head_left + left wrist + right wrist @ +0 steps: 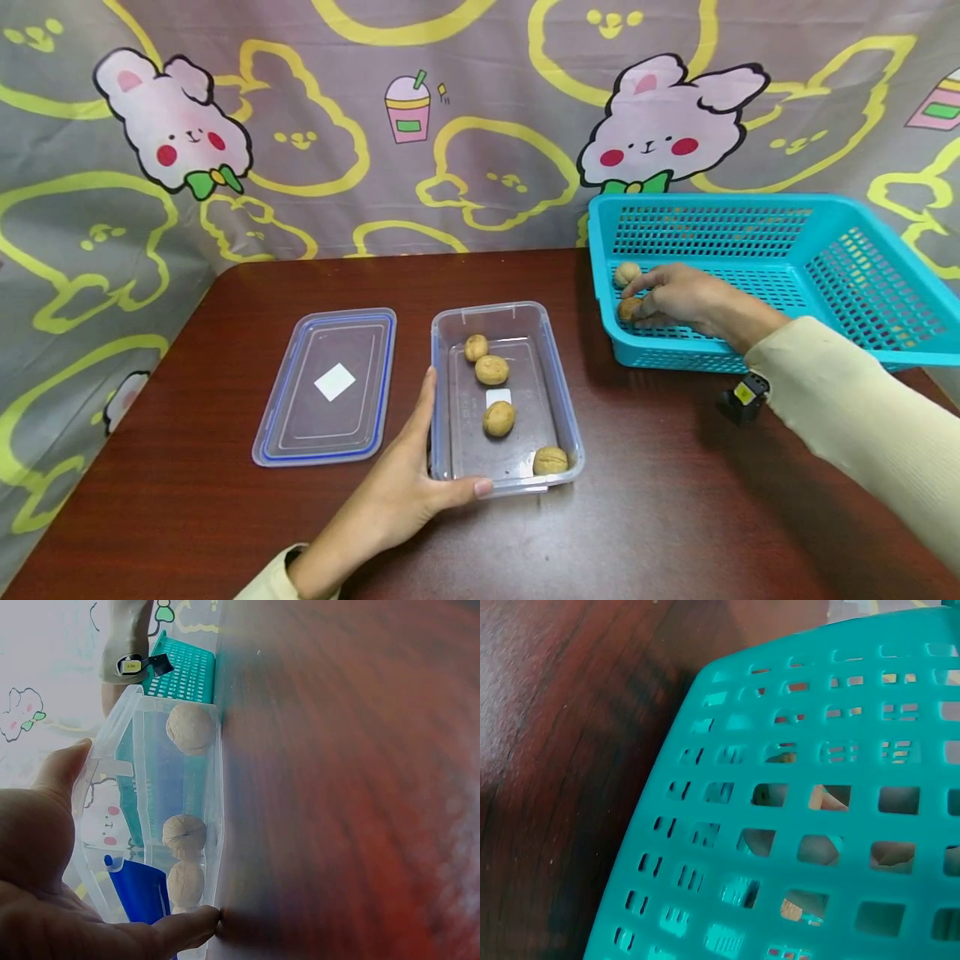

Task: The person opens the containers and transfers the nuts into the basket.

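My left hand lies around the near left corner of a clear plastic container, thumb across the near rim and straight fingers along the left wall. Several walnuts lie inside that container; some of these walnuts show through its wall in the left wrist view. Inside the turquoise basket, my right hand holds a walnut with its fingertips. Another walnut lies just behind it, by the basket's left wall. In the right wrist view the basket's slotted wall mostly hides this hand.
To the left of the container, a clear lid with a blue seal and a white label lies flat on the dark red-brown table. A cartoon-print cloth hangs behind the table. The basket stands at the back right.
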The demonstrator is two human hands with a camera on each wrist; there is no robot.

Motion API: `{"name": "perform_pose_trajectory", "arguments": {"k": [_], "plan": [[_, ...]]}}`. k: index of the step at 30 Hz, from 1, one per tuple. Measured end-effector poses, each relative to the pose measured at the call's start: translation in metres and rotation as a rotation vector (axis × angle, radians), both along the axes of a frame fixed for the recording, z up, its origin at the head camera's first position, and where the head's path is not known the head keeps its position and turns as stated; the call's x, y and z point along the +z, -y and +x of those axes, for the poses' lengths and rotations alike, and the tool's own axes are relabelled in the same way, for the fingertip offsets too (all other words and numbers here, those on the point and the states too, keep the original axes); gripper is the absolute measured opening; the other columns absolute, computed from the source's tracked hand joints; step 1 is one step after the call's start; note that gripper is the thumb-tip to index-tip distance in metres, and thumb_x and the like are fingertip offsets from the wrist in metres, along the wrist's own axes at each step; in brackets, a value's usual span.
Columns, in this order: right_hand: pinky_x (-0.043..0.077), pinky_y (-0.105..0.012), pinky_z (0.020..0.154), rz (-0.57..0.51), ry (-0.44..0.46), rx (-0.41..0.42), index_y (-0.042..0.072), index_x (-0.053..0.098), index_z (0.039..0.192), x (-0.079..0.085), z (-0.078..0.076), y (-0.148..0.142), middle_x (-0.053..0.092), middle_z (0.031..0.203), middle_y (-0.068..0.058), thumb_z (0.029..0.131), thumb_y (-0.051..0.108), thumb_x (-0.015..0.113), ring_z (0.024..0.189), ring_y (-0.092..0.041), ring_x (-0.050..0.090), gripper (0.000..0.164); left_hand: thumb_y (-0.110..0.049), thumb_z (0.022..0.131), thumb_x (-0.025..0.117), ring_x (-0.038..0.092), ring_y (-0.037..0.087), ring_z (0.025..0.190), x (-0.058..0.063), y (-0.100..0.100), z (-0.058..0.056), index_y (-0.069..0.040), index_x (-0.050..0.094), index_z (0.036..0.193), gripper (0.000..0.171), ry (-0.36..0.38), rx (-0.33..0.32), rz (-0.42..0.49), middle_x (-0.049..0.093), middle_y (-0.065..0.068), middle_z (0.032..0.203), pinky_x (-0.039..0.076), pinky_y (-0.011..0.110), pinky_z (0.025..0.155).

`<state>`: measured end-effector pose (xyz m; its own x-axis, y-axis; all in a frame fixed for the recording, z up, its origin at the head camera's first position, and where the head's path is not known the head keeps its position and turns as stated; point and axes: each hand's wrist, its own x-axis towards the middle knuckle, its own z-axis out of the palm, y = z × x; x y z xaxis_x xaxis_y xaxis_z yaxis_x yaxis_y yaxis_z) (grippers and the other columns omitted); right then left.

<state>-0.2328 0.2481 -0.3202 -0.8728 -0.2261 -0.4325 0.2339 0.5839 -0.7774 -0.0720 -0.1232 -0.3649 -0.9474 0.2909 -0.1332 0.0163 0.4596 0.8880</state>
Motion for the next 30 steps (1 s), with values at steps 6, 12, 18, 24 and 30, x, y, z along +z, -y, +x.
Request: {"name": "perform_pose_trajectory", "arguments": {"k": [6,12,18,24,30], "plan": [[0.054,-0.053,0.107,0.048,-0.019,0.038,-0.018,0.039,0.15,0.0003,-0.0002,0.0012,0.006,0.167,-0.037,0.097,-0.012,0.041,0.127,-0.041,0.058,0.053,-0.034,0.076,0.095,0.03,0.031,0.156,-0.0003,0.0007,0.0002,-0.023,-0.008,0.169,0.139,0.001,-0.001,0.001,0.015,0.012,0.176,0.021,0.057,0.128],[0.054,-0.055,0.106,0.139,-0.04,0.053,-0.014,0.042,0.15,0.0033,0.0014,0.0021,0.009,0.167,-0.038,0.098,-0.008,0.043,0.129,-0.047,0.06,0.052,-0.033,0.076,0.095,0.029,0.031,0.157,-0.0016,0.0005,-0.0001,-0.022,-0.008,0.169,0.139,-0.004,-0.003,0.007,0.015,0.012,0.176,0.021,0.057,0.128],[0.056,-0.054,0.104,0.165,-0.049,0.067,-0.014,0.038,0.153,0.0051,0.0026,0.0027,0.016,0.166,-0.037,0.099,-0.006,0.045,0.131,-0.05,0.056,0.055,-0.03,0.076,0.095,0.029,0.031,0.157,-0.0027,0.0009,-0.0003,-0.022,-0.007,0.17,0.139,-0.005,-0.005,0.029,0.018,0.013,0.175,0.02,0.056,0.128],[0.052,-0.059,0.107,0.178,-0.073,0.064,-0.015,0.037,0.154,0.0049,0.0055,0.0006,0.032,0.159,-0.038,0.101,-0.004,0.045,0.133,-0.051,0.056,0.055,-0.03,0.076,0.095,0.029,0.031,0.157,-0.003,0.0005,0.0,-0.021,-0.006,0.17,0.139,0.001,0.0,0.032,0.018,0.014,0.175,0.02,0.056,0.128],[0.05,-0.061,0.109,0.172,-0.091,0.056,-0.013,0.036,0.155,0.0084,0.0086,-0.0067,0.037,0.155,-0.041,0.102,-0.002,0.043,0.134,-0.054,0.054,0.055,-0.03,0.076,0.096,0.029,0.032,0.157,-0.0017,0.0001,0.0001,-0.021,-0.006,0.17,0.139,0.003,0.006,0.021,0.017,0.014,0.175,0.02,0.057,0.128]]}}
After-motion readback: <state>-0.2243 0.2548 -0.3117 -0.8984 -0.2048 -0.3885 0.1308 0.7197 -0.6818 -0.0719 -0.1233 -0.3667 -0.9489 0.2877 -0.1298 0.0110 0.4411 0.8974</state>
